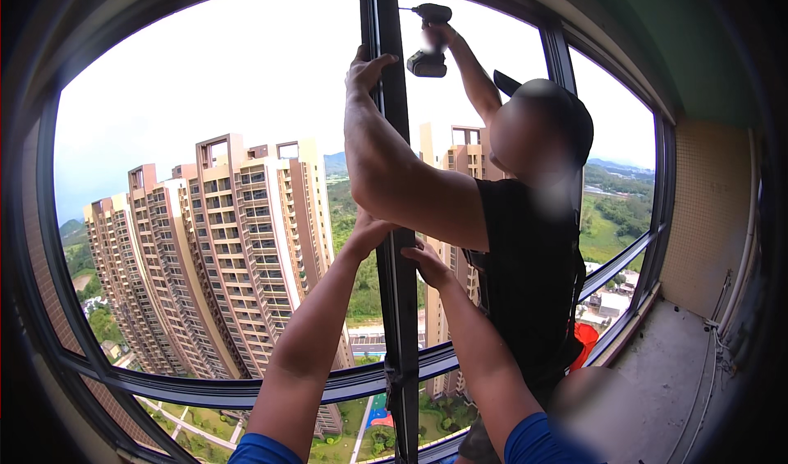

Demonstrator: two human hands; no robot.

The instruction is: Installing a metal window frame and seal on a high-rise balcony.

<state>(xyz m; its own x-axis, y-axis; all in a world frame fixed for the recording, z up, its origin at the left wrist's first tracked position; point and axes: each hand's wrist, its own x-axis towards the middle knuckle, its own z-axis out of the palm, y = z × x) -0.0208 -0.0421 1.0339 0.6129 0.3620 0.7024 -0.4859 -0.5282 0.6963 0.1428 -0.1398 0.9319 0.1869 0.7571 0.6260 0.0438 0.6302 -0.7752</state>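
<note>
A dark metal window mullion [397,300] runs upright through the middle of the view. My left hand [370,232] grips its left side, the fingers partly hidden by a co-worker's bent elbow. Slightly lower, my right hand [427,262] holds the right side, its fingers curled against the metal. Above my hands, the co-worker's left hand [369,70] is wrapped on the same mullion. A black cordless drill [432,14] is in the co-worker's raised right hand [438,37], its bit pointing left at the mullion's upper part.
The co-worker in a black top [529,259] and cap stands close on my right, one arm crossing above mine. A curved lower window rail [328,391] crosses behind the mullion, with tall buildings [238,259] far below outside. Cables [712,357] lie by the tiled wall [710,218] at right.
</note>
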